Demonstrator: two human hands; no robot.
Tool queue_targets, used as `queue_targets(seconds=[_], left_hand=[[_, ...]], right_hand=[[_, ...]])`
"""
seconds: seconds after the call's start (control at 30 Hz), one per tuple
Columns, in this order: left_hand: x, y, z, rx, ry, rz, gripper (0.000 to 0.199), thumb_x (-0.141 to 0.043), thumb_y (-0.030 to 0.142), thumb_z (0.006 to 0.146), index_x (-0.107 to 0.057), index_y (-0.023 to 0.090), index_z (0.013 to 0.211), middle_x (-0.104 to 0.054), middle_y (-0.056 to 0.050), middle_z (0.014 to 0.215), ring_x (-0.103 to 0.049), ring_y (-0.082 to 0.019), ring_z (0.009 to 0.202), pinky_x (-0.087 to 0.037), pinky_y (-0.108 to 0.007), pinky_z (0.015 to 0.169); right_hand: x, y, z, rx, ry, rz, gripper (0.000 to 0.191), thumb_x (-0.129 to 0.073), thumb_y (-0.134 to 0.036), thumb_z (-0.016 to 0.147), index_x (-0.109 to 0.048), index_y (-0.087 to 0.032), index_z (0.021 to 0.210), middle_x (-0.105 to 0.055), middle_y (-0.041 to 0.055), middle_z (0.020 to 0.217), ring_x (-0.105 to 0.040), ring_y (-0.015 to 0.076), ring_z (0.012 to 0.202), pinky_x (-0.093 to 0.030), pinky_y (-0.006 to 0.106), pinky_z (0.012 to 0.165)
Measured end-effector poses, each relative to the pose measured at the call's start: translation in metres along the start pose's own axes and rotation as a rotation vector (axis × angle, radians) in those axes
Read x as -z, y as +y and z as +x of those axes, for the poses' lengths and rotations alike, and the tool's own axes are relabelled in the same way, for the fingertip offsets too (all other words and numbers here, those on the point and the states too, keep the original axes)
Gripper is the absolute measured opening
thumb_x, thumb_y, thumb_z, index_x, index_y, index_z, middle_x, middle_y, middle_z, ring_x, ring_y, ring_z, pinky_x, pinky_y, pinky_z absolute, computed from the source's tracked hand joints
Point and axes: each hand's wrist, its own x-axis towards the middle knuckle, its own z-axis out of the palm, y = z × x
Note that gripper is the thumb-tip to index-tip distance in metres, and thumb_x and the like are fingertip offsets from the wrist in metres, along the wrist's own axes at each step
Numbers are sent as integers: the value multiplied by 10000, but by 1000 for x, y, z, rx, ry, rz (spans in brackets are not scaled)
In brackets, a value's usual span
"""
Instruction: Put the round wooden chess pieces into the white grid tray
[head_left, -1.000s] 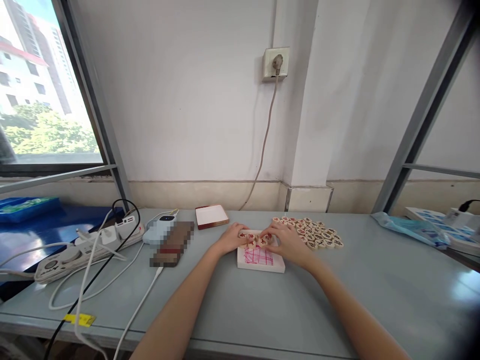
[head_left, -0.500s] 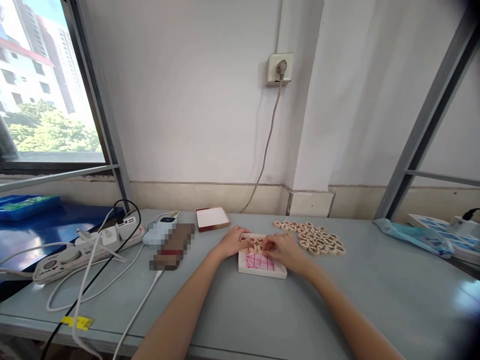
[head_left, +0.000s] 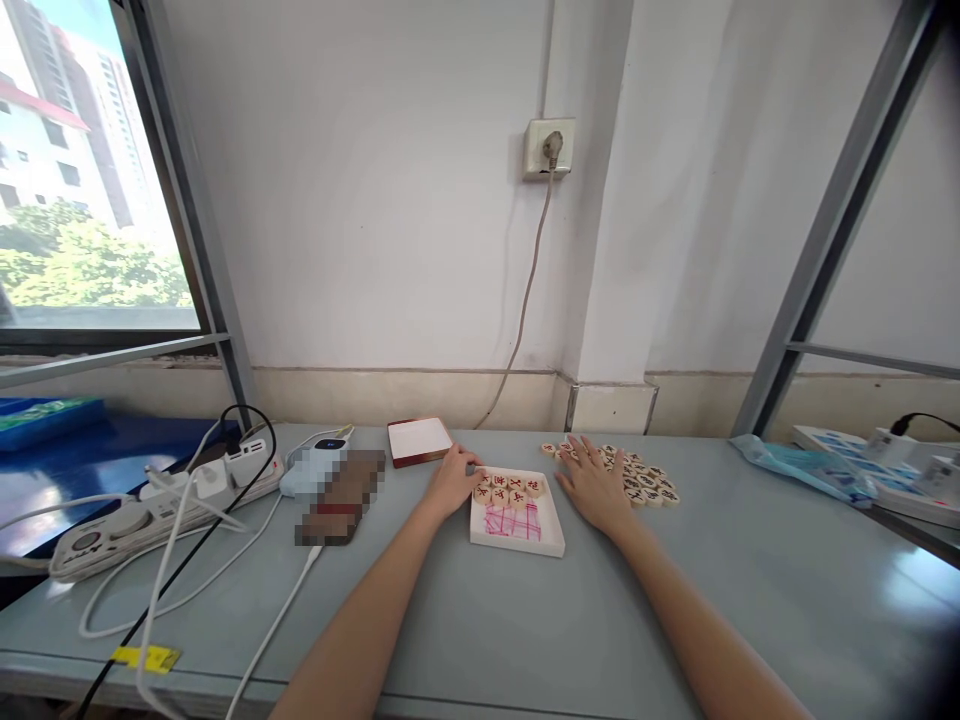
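Behind the right hand [head_left: 598, 487] — round pieces [head_left: 646, 482], partly hidden.

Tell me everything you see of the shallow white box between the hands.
The shallow white box is low-walled and four-sided, perhaps card or plastic. It lies flat, open side up, on the grey table. Round, pale pieces with dark red characters fill rows across its far part; pink lines criss-cross the nearer floor. The left hand is at its far left corner, seemingly touching it; the right hand is apart from it.
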Motion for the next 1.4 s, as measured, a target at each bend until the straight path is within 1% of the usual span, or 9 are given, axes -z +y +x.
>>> queue_targets(seconds=[0.1, 0.17, 0.27, 0.43, 0.6, 0.83, 1.2, 1.3, 1.4], left_hand=[[2, -1, 0, 35, 44, 50, 205, -488, 301, 808, -643, 201, 896, -528, -45, 995, -538, -170, 948, -406, -270, 821], [3, -1, 0, 66, 60, 86, 202, -490, 286, 805, -645, 204, 904, -540, -48, 979, -548, -174, 921, -409, -273, 798], [3, -2, 0, 84, 63, 107, 200, -489, 267, 806, -646, 193, 906, -553, -59, 972, -555, -174, 897, -411, -271, 781], [1, -7, 3, 24, 47, 103, 198, -474, 251, 815, -633, 164, 895, -577, -70, 937, -552, -175, 892, -410, -276, 805], [0, -12, 5, -39, 31, 102, 197, -454, 206, 818, -617, 149, 912, -603, -75, 937, -545, -173, 903, -405, -278, 828], [0, -12, 6, -64, 6, 104, 198, -442, 201, 825, -611, 152, 915, -610, -78, 941, -549, -171, 903, -408, -271, 821], [2, -11, 6, -69, 13, 95, 212, -437, 202, 813, -617, 149, 912, -623, -75, 916, -554, -164, 863, -414, -264, 791], [3, -11, 6, -45, 11, 61, 208, -455, 210, 800, -632, 146, 888, -637, -62, 849, -562, -161, 814, -419, -256, 750], [5, -12, 8, -12, 11, -9, 196, -485, 217, 783, -650, 135, 849, -643, -49, 773, -566, -152, 743, -419, -250, 704]], right_hand=[[6, -1, 2, 20, -19, 167, 248, -400, -248, 840, -593, -207, 991, -550, 92, 1238, -410, 273, 1194, -74, 602, 1012], [12, -1, 5, 25, -56, 266, 191, -424, -263, 824, -608, -211, 840, -666, 53, 990, -551, 230, 999, -194, 505, 1013], [22, -2, 10, 8, -83, 348, 190, -457, -315, 804, -600, -215, 728, -678, 12, 770, -605, 192, 790, -328, 403, 923], [45, -17, 10, -8, -69, 490, 279, -467, -432, 795, -625, -269, 959, -671, 7, 968, -593, 201, 860, -356, 380, 848], [56, -31, 4, 160, -204, 483, 192, -535, -437, 755, -652, -285, 775, -679, -19, 838, -558, 229, 918, -260, 450, 911], [52, -34, 1, 197, -178, 357, 179, -499, -353, 793, -636, -276, 708, -660, -31, 928, -507, 225, 993, -245, 454, 905], [47, -34, 1, 199, -151, 328, 206, -501, -387, 803, -640, -268, 708, -625, -10, 930, -486, 224, 1034, -233, 435, 915], [51, -29, 4, 128, -131, 339, 264, -452, -415, 830, -651, -272, 729, -633, -11, 983, -507, 210, 1004, -242, 417, 914], [55, -14, 7, -78, -110, 224, 288, -392, -384, 857, -653, -267, 822, -639, 9, 1012, -534, 205, 937, -274, 407, 873]])
